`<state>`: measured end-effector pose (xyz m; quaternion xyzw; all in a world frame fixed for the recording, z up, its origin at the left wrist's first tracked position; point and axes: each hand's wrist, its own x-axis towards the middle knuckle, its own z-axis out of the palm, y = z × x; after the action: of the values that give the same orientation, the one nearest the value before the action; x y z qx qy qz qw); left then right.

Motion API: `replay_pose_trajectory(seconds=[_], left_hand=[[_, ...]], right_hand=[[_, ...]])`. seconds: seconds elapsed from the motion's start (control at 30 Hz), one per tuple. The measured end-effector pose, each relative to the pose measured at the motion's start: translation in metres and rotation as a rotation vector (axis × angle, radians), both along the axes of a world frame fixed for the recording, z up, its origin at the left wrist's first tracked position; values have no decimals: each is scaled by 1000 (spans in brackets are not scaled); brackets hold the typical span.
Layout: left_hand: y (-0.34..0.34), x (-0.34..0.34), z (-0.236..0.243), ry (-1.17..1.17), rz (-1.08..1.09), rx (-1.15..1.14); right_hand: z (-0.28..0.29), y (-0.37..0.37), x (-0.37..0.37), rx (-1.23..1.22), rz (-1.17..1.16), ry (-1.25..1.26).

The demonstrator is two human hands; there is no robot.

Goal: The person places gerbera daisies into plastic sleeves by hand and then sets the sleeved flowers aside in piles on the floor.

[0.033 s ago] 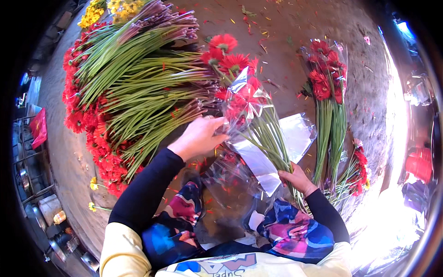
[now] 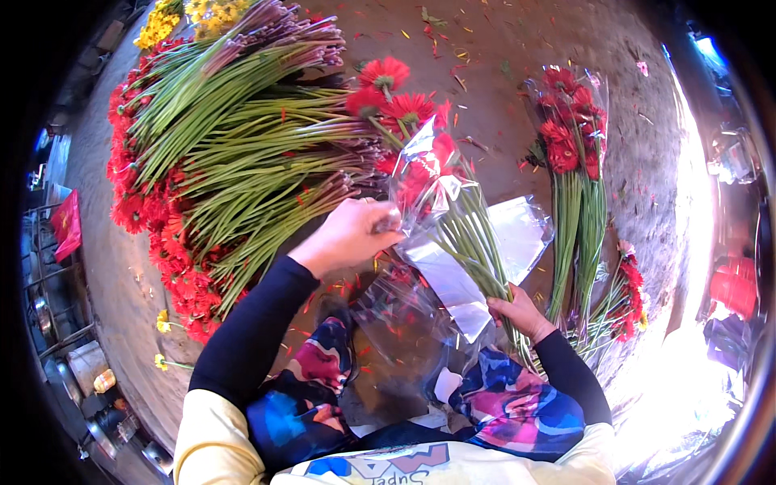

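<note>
My right hand is wrapped round the green stems of a bunch of red gerberas, held slanting in front of me. Some flower heads sit inside a clear plastic sleeve; several others stick out beyond its far end. At the left edge of this sleeve my left hand is closed, its fingertips pinching the plastic. Below the bunch lie white sheets in clear film, between my knees and the flowers.
A large heap of red gerberas covers the ground at left, stems pointing right. Yellow flowers lie behind it. To the right are wrapped red gerberas and a loose red bunch. Petals are scattered about the ground.
My left hand's fingers have closed on the sleeve's edge, and the hand has shifted slightly. The flower heads have tilted a little to the left; my right hand keeps its hold.
</note>
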<state>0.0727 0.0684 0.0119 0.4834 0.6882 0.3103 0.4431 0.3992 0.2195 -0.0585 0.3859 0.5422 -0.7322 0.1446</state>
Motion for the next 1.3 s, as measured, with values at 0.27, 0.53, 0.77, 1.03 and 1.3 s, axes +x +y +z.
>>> replay_pose_trajectory(seconds=[0.27, 0.53, 0.77, 1.03, 1.3], left_hand=[[1, 2, -3, 481, -164, 309], [3, -9, -5, -516, 297, 257], [20, -12, 6, -398, 279, 146], [39, -11, 5, -393, 725, 351], [46, -39, -11, -310, 1026, 519]], right_hand=[[-4, 10, 19, -256, -63, -22], [-15, -2, 26, -102, 9, -158], [-9, -16, 20, 869, 172, -210], [-4, -10, 20, 1174, 111, -190], [-13, 2, 39, 1264, 4, -159]])
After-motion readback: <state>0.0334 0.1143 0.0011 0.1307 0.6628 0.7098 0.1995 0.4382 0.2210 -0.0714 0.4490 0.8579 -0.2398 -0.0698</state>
